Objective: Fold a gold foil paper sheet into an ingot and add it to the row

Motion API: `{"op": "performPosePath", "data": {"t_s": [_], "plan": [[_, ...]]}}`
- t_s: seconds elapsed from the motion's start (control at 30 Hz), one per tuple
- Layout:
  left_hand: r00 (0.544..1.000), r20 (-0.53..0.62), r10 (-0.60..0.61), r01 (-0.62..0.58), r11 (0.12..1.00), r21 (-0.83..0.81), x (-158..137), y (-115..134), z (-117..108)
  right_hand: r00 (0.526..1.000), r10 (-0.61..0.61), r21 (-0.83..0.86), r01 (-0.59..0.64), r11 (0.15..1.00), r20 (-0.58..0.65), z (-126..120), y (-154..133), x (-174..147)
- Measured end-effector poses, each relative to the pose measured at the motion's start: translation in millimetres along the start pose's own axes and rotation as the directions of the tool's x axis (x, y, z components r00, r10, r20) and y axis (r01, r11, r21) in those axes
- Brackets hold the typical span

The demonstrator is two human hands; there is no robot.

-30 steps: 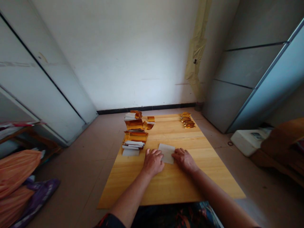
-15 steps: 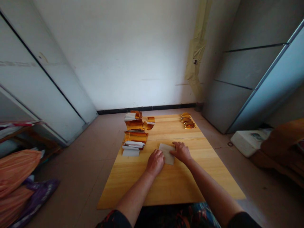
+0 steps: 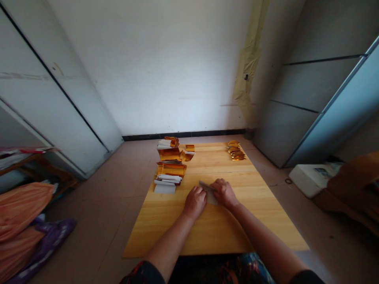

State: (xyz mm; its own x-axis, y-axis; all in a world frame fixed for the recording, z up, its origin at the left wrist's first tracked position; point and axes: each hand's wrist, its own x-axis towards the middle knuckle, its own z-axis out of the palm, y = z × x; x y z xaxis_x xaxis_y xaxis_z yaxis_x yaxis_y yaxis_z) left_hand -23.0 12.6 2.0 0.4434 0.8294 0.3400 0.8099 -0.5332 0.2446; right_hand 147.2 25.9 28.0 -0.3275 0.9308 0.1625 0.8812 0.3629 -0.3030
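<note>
Between my hands, a small pale sheet of paper (image 3: pixel 211 198) lies on the wooden table (image 3: pixel 237 228), its far edge raised and bent over. My left hand (image 3: pixel 196 202), fingers curled, holds the sheet's left side. On the right side, my right hand (image 3: pixel 224 192) has its fingers closed on the bent part, hiding much of it. To the left stand stacks of gold foil paper (image 3: pixel 171 170) with pale backs, and a loose pale sheet (image 3: pixel 165 189) lies in front of them. Several folded gold paper pieces (image 3: pixel 236 151) sit in a row at the far right corner.
Beyond the table is a white wall (image 3: pixel 166 79). Grey cabinets (image 3: pixel 299 90) stand at the right, with a white box (image 3: pixel 306 180) on the floor. Orange cloth (image 3: pixel 23 205) and a purple bag (image 3: pixel 53 240) are at the left.
The sheet lay flatter before; now its right part is lifted and bent over toward the left. My right hand has closed on it and shifted slightly left. My left hand stays about in place.
</note>
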Motion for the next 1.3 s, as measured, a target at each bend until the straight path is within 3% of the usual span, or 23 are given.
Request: {"op": "performPosePath", "data": {"t_s": [0.27, 0.7, 1.3], "plan": [[0.989, -0.062, -0.136, 0.132, 0.989, -0.067, -5.0, 4.2, -3.5, 0.994, -0.098, -0.102, 0.102, 0.989, 0.046, -0.6, -3.8, -19.3], [0.993, -0.042, -0.114, 0.117, 0.988, 0.100, -3.4, 7.9, 2.3, 0.991, -0.131, -0.120, 0.134, 0.984, 0.038, -2.1, -5.0, -25.8], [0.993, 0.073, -0.088, 0.077, 0.988, 0.137, -4.1, 10.5, -10.2, 0.976, -0.215, -0.138, 0.210, 0.968, -0.021, -13.8, 10.6, -54.9]]}}
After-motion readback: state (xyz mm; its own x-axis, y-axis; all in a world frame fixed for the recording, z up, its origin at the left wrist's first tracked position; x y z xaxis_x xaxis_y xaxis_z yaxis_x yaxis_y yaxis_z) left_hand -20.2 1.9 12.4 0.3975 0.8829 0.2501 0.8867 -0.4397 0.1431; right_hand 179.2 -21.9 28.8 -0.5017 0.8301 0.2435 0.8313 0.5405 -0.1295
